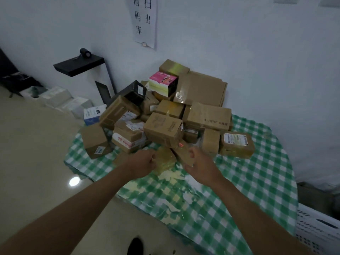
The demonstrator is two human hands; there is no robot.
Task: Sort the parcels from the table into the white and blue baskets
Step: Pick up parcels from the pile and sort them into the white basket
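A heap of several cardboard parcels [165, 126] lies on a table with a green-and-white checked cloth [248, 181]. Both my arms reach to the heap's near edge. My left hand [142, 163] has its fingers curled at the left side of a small tape-wrapped parcel [164, 160]. My right hand [198, 163] grips a flat brown parcel [184, 154] just right of it. A white basket [318, 229] shows at the lower right, beside the table. No blue basket is in view.
A pink-and-yellow box [162, 82] and a black box [135, 92] sit on top of the heap. A large flat carton [202, 87] leans against the wall behind. White boxes [60, 98] line the floor at left, below a black shelf [79, 64].
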